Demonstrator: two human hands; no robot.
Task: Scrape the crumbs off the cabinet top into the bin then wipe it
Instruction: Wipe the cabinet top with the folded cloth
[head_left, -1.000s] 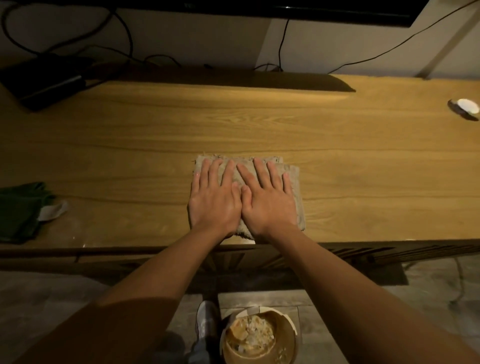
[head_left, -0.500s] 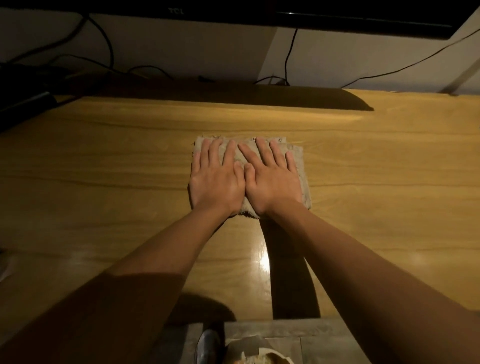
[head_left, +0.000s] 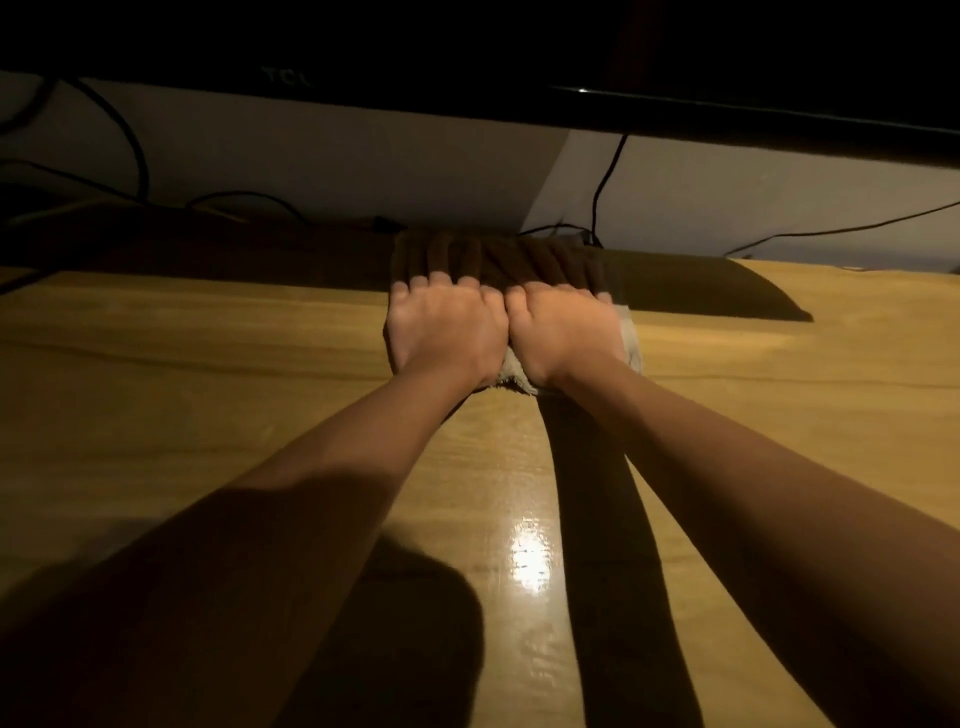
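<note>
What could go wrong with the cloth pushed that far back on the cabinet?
The cloth under the left hand and right hand has reached the shadowed back edge, where black cables hang. It might snag them. In that dark strip, missed spots would be hard to see.

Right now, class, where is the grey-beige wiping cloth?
In the head view, the grey-beige wiping cloth lies centre, at the wooden cabinet top's shadowed back edge, under both hands.

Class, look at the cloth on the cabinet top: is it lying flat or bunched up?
Flat. The cloth lies spread on the cabinet top under both pressing hands; its far part is in shadow.
</note>
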